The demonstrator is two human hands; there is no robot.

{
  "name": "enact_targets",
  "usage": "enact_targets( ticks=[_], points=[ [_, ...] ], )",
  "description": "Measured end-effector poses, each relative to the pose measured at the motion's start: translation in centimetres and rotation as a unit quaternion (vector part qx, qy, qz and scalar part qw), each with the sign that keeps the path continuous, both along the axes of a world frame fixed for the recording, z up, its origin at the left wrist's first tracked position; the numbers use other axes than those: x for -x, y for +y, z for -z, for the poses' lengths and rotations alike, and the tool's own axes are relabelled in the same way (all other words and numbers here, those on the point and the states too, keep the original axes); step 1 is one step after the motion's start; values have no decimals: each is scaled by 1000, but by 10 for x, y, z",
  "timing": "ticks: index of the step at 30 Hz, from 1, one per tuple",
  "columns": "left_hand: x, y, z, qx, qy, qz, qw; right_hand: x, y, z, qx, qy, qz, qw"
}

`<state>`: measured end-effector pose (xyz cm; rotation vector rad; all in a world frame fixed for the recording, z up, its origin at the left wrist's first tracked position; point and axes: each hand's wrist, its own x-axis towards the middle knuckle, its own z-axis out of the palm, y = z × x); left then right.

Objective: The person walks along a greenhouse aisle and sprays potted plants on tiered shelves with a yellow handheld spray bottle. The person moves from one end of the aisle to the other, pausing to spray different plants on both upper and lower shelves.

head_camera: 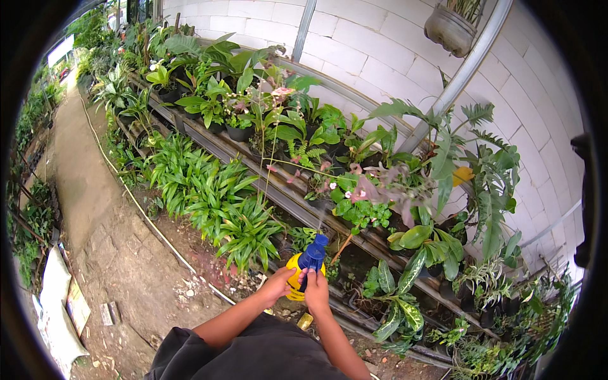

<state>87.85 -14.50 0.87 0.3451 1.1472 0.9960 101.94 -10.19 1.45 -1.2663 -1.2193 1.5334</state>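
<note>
A pressure spray bottle with a yellow body [293,262] and a blue pump head [313,254] is between my two hands, low in the middle of the view. My left hand [278,286] grips the yellow body from the left. On the blue handle my right hand [314,289] is closed, thumb on top. A fine mist leaves the nozzle towards potted plants on a metal rack [285,197]. Nearest to the mist is a round-leaved plant [363,209] with small pink and white flowers.
Strappy green plants [204,190] grow in front of the rack. A pale hose [156,228] runs along the dirt path [78,142]. White sacks [54,294] lie at left. A slanted metal post [456,78] and a hanging planter [449,31] stand out before the block wall [380,47].
</note>
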Motion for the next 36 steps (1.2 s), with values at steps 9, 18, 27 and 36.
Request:
enact_targets(
  ticks=[9,18,27,36],
  points=[
    [52,27,5,20,-120,87,989,18,18,1,30,-44,-82,995],
    [87,52,11,-2,-214,57,975,81,24,2,0,-134,-11,991],
    [97,59,-16,-72,-138,67,986,107,24,-17,20,39,140,989],
    [103,89,-22,-281,92,113,949,133,83,-89,-117,-69,134,982]
  ],
)
